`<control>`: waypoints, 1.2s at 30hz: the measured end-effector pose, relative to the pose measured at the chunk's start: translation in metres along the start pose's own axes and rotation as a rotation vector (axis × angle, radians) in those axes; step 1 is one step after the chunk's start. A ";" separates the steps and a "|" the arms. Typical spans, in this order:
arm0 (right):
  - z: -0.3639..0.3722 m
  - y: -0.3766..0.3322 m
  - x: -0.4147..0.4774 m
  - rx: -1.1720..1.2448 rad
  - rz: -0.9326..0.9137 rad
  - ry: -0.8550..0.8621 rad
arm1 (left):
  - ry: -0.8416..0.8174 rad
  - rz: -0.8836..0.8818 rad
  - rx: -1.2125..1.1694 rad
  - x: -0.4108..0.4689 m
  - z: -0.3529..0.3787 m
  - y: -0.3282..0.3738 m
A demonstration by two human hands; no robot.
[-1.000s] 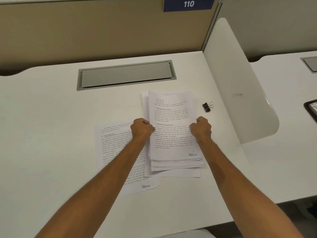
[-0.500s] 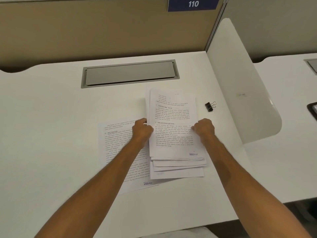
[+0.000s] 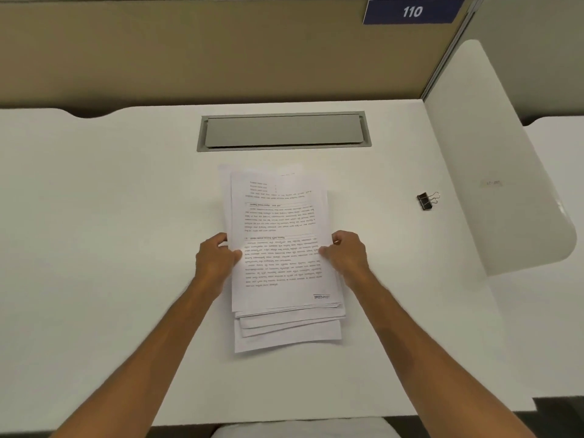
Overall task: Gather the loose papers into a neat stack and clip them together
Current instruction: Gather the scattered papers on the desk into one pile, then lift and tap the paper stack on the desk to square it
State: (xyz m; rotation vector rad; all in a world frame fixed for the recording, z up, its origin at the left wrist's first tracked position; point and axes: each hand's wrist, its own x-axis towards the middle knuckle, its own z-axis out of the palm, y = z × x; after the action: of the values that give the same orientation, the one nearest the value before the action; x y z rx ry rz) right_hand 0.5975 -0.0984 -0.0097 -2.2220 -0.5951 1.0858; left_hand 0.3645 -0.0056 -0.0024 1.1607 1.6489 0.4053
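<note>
A pile of printed white papers (image 3: 279, 222) lies in the middle of the white desk (image 3: 94, 248). Its lower edges are staggered, with several sheets sticking out below the top page. My left hand (image 3: 215, 260) grips the pile's left edge, thumb on the top page. My right hand (image 3: 346, 257) grips the right edge the same way. A small black binder clip (image 3: 425, 200) with silver handles lies on the desk to the right of the pile, apart from both hands.
A grey cable-tray lid (image 3: 282, 131) is set into the desk behind the papers. A white rounded divider panel (image 3: 493, 159) stands at the right, just past the clip. A tan partition (image 3: 189, 49) with a blue "110" sign (image 3: 412, 11) closes the back.
The single sheet that lay at the left under my left arm is no longer separate; only one pile shows. Both hands have shifted from fists beside the pile to gripping its edges.
</note>
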 end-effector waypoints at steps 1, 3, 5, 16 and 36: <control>0.008 -0.002 -0.004 -0.070 -0.017 0.029 | 0.012 0.019 0.036 -0.001 -0.003 -0.003; 0.022 -0.004 -0.011 -0.206 -0.052 0.075 | 0.025 0.070 0.092 -0.001 -0.003 -0.008; 0.030 -0.005 -0.017 -0.303 -0.077 0.091 | 0.063 0.099 0.182 0.000 -0.001 -0.013; 0.048 -0.018 -0.032 -0.292 -0.008 0.117 | 0.036 -0.076 0.081 0.002 0.000 -0.020; 0.062 -0.023 -0.048 -0.467 -0.020 0.096 | -0.127 -0.154 -0.086 0.008 -0.013 -0.026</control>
State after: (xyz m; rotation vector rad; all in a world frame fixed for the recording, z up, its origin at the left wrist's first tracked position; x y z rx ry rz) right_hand 0.5165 -0.0915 0.0014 -2.6380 -0.9010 0.8890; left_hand 0.3404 -0.0080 -0.0208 0.9690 1.5819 0.2959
